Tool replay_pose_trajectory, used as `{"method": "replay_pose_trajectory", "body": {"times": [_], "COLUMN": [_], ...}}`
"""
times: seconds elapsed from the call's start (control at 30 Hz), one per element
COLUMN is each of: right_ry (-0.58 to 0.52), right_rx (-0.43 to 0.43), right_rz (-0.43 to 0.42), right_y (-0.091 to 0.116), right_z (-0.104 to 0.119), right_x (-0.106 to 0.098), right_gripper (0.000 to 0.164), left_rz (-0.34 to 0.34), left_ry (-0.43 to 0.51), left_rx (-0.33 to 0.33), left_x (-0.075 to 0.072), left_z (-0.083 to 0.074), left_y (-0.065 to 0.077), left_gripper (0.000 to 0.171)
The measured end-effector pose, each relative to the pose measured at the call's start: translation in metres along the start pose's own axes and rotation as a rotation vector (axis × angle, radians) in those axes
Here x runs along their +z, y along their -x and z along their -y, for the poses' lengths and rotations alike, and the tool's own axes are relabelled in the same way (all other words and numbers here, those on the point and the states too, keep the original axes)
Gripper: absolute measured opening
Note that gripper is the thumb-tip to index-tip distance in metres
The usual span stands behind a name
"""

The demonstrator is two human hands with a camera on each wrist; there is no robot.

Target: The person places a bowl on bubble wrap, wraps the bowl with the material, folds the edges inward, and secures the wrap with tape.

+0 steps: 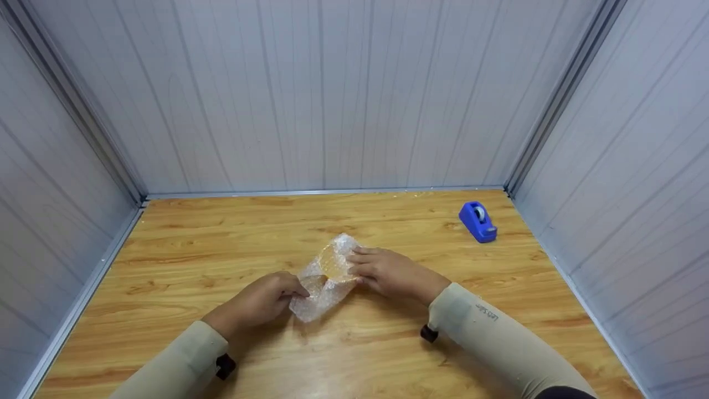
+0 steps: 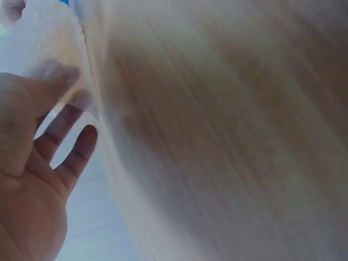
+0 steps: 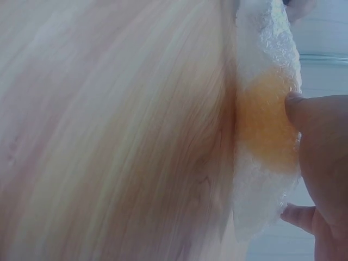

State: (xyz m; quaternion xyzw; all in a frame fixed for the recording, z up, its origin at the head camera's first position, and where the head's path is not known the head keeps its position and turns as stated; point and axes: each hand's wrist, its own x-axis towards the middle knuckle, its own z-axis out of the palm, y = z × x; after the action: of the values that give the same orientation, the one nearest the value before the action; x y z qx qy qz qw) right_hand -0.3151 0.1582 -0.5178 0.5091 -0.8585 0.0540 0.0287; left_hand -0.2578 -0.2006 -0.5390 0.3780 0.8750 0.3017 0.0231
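A piece of bubble wrap lies on the wooden table, folded about a round orange-yellow thing that shows through it. In the right wrist view the orange-yellow thing appears as a blurred patch inside the wrap; its kind is hidden. My left hand pinches the wrap's near left end between thumb and fingers. The left wrist view has this hand with its lower fingers spread off the wrap. On the other side, my right hand rests on the wrapped thing with fairly straight fingers.
Toward the back right of the table stands a blue tape dispenser with a roll in it. Pale panel walls enclose the table at the back, left and right.
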Motion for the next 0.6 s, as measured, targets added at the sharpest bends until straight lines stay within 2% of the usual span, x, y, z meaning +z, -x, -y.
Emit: {"method": "replay_pose_trajectory", "body": {"times": [0.13, 0.27, 0.43, 0.6], "right_ry": [0.0, 0.003, -0.01, -0.021], "right_rx": [-0.003, -0.006, 0.011, 0.007], "right_rz": [-0.005, -0.002, 0.019, 0.022], "right_y": [0.0, 0.0, -0.002, -0.004], "right_z": [0.001, 0.001, 0.002, 0.003], "right_x": [-0.001, -0.003, -0.005, -0.006], "right_gripper": [0.036, 0.036, 0.037, 0.037], "left_rz": [-0.053, -0.125, -0.201, -0.262], "left_ry": [0.063, 0.173, 0.334, 0.41], "left_rx": [-0.044, -0.153, -0.212, -0.241], "left_x": [0.001, -0.002, -0.003, 0.001], "left_z": [-0.006, -0.012, -0.018, -0.017], "left_y": [-0.003, -0.012, -0.033, -0.054], "left_gripper": [0.036, 0.027, 0.017, 0.013]}}
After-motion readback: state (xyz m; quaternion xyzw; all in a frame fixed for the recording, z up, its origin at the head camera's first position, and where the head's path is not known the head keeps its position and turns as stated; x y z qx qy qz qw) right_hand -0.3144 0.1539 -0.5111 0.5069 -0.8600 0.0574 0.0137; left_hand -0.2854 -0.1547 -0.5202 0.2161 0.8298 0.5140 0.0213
